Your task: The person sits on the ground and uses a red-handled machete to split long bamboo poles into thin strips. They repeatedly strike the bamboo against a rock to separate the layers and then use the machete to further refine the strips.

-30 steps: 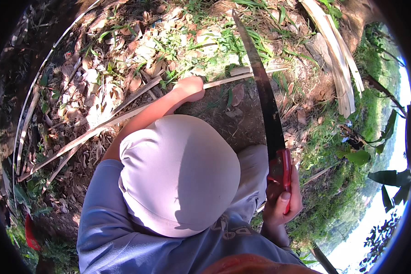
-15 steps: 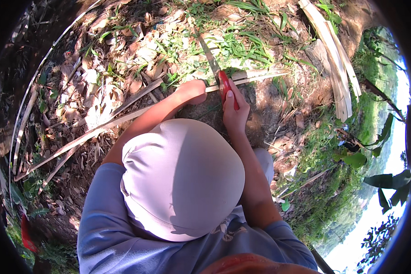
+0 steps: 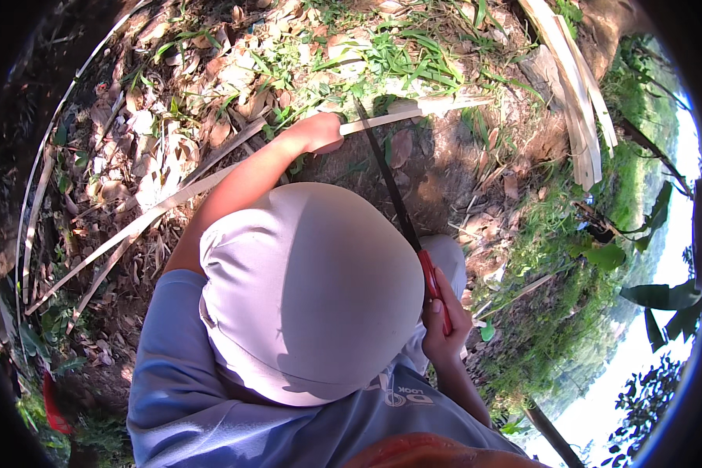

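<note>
My left hand (image 3: 320, 132) is closed around a long pale wooden strip (image 3: 394, 117), which slants from the lower left up toward the right. My right hand (image 3: 451, 318) grips the red handle of a handsaw (image 3: 396, 195), close to my right side. The saw's dark, narrow blade points up and left. Its tip end crosses the strip just right of my left fist; whether the teeth are in a cut is too small to tell. My pale cap (image 3: 312, 288) covers the middle of the view, hiding part of my body.
Dry leaves (image 3: 140, 125) and green grass (image 3: 421, 62) cover the ground. Split wooden pieces (image 3: 573, 109) lie at the upper right. A thin curved strip (image 3: 43, 171) arcs along the left. Something red (image 3: 54, 402) is at the lower left, and a slope drops away at right.
My right hand has drawn the saw back toward my body, down and right, so only the blade's far end meets the strip. My left hand keeps its grip, slightly higher in the picture.
</note>
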Action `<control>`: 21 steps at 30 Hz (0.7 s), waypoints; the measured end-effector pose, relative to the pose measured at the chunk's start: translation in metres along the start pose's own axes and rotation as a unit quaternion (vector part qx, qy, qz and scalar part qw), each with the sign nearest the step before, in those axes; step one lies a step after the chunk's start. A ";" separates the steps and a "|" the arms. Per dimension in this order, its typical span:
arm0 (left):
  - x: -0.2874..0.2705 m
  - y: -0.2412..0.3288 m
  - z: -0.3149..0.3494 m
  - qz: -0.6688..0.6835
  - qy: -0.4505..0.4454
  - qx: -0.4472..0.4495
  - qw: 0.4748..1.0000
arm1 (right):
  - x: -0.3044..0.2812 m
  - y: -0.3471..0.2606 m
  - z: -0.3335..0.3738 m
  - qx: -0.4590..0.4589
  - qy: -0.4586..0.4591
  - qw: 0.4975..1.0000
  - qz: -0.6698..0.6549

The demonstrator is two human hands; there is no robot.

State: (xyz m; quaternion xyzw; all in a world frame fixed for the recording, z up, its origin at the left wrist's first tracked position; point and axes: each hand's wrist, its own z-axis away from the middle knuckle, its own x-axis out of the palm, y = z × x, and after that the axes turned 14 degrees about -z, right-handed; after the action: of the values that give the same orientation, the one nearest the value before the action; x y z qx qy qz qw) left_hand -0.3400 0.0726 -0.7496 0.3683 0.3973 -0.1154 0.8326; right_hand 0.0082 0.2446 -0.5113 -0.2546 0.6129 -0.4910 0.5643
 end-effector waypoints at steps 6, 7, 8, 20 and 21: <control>0.008 0.026 0.014 -0.015 -0.062 -0.026 0.998 | 0.039 0.011 -0.061 0.041 0.029 0.997 -0.061; 0.014 0.036 0.028 -0.013 -0.085 -0.039 0.996 | 0.062 0.023 -0.098 0.012 0.026 0.997 -0.067; 0.012 0.043 0.032 -0.021 -0.077 -0.047 0.996 | 0.084 0.046 -0.130 -0.012 0.035 0.997 -0.074; -0.009 0.017 0.026 -0.022 0.000 -0.123 0.992 | 0.030 0.023 -0.060 0.066 -0.009 0.997 -0.044; -0.001 0.026 0.011 -0.032 -0.017 -0.088 0.995 | 0.014 0.022 -0.027 0.070 0.017 0.996 -0.049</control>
State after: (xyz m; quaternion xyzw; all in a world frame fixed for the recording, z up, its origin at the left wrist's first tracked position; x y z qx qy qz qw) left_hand -0.3219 0.0827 -0.7305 0.2783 0.4032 -0.1128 0.8644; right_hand -0.0154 0.2495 -0.5403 -0.2363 0.5733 -0.5638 0.5455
